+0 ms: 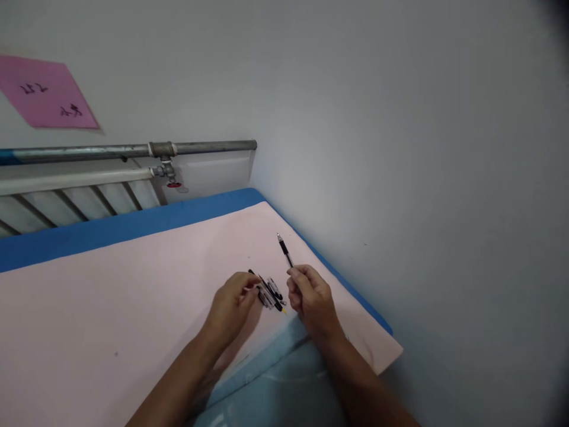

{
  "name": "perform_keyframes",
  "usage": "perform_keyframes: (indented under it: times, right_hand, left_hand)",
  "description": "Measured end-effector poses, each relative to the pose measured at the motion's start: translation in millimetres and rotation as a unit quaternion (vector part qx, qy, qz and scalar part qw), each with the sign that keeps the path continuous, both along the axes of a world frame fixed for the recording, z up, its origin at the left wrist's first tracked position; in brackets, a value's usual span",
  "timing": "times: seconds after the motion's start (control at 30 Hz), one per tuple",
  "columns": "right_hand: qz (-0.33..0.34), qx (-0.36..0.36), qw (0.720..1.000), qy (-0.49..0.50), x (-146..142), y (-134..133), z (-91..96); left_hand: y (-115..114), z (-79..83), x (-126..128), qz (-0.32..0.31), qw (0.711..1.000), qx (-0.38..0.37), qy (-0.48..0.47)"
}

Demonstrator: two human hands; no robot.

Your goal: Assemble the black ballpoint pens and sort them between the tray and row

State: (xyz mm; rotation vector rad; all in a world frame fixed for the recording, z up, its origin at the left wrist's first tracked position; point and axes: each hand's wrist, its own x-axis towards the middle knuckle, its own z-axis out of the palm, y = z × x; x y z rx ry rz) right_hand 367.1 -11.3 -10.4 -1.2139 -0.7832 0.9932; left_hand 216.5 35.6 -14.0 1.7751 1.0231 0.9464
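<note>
My right hand [310, 293] is closed around a pen [285, 249] with a clear barrel and a black grip. Its metal tip points up and away from me, and no cap covers it. My left hand [233, 302] has its thumb and fingertips brought together at the left edge of a small pile of pen parts [272, 296]. What those fingertips pinch, if anything, is too small to make out. Black and clear pieces, caps with clips among them, lie in the pile. One slim black piece [283, 310] ends in yellow.
A pink sheet [133, 296] covers the blue-edged table [186, 214]. White walls [400, 178] meet behind the table's far corner. At the back left are a radiator [80, 201], a metal pipe [213, 146] and a red-handled valve [173, 184]. A pink note [48, 92] hangs above.
</note>
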Motion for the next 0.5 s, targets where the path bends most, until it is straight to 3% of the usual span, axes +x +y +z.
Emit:
perform_keyframes:
  times: [0.13,0.27,0.33,0.4,0.5]
  right_hand:
    - [0.015,0.017,0.998,0.052,3,-1,1.4]
    - [0.024,0.024,0.999,0.041,-1,-3,1.9]
    - [0.025,0.02,0.999,0.024,-2,-4,1.8]
    - [0.034,0.014,0.999,-0.007,-3,-5,0.8]
    - [0.076,0.005,0.99,-0.115,-5,-7,-2.5]
  left_hand:
    - [2,-14.5,15,-0.069,0.964,0.16,0.204]
    - [-2,-19.3,15,-0.088,0.923,0.209,0.311]
    - [-4,-17.5,11,-0.09,0.922,0.199,0.319]
    - [-5,-13.2,2,-0.078,0.94,0.16,0.291]
    - [-3,-4.4,-25,-0.042,0.98,0.016,0.192]
